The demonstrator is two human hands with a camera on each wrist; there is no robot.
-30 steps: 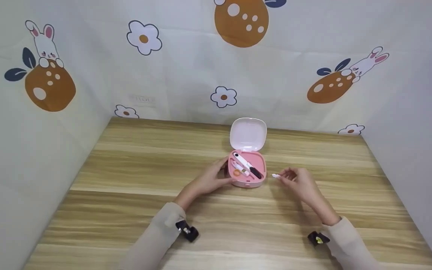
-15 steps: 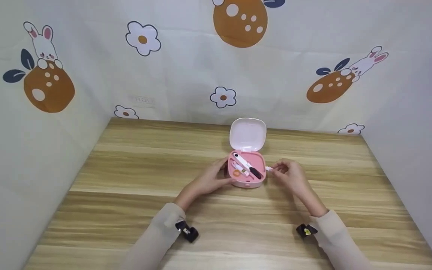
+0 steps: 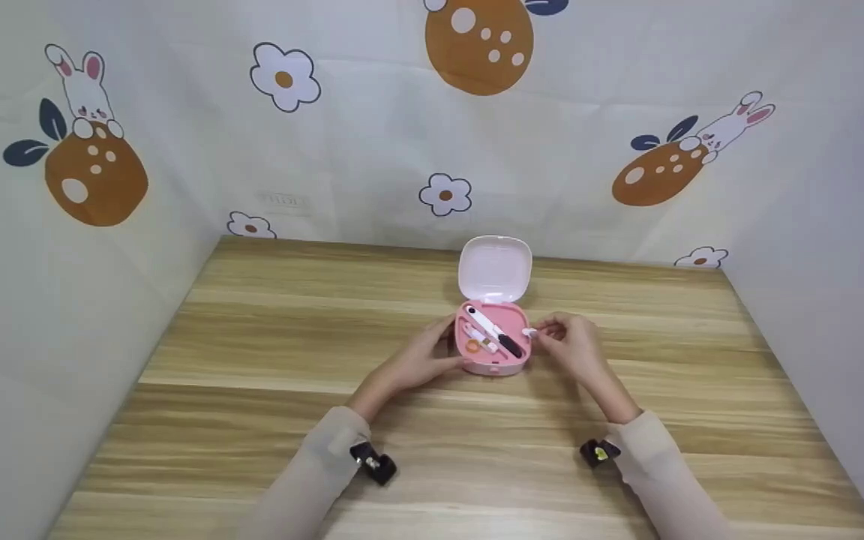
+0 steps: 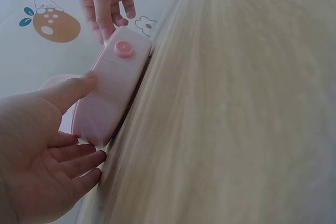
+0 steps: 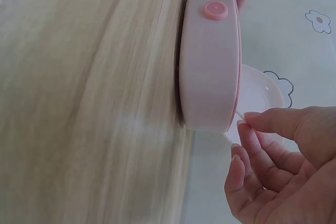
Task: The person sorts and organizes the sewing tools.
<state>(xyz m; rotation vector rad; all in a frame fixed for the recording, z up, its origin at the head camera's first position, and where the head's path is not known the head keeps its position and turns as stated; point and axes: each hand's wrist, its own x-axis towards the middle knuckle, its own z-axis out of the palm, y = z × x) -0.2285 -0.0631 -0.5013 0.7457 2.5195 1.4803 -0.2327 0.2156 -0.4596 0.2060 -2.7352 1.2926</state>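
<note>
A small pink case stands on the table with its pale lid raised at the back. Inside lie a slim white tool with a black end, smaller white pieces and an orange ring. My left hand holds the case by its left side, thumb near the front, as the left wrist view shows too. Thumb and forefinger of my right hand pinch a small white piece over the case's right rim. In the right wrist view only a thin white bit of it shows; its kind is unclear.
The wood-grain table extends around the case on all sides. Pale cloth walls printed with rabbits, oranges and flowers enclose its back and sides. A black wrist device sits at each sleeve.
My right hand has moved left and slightly away from me, bringing the white piece from beside the case to over its right rim. My left hand stays on the case.
</note>
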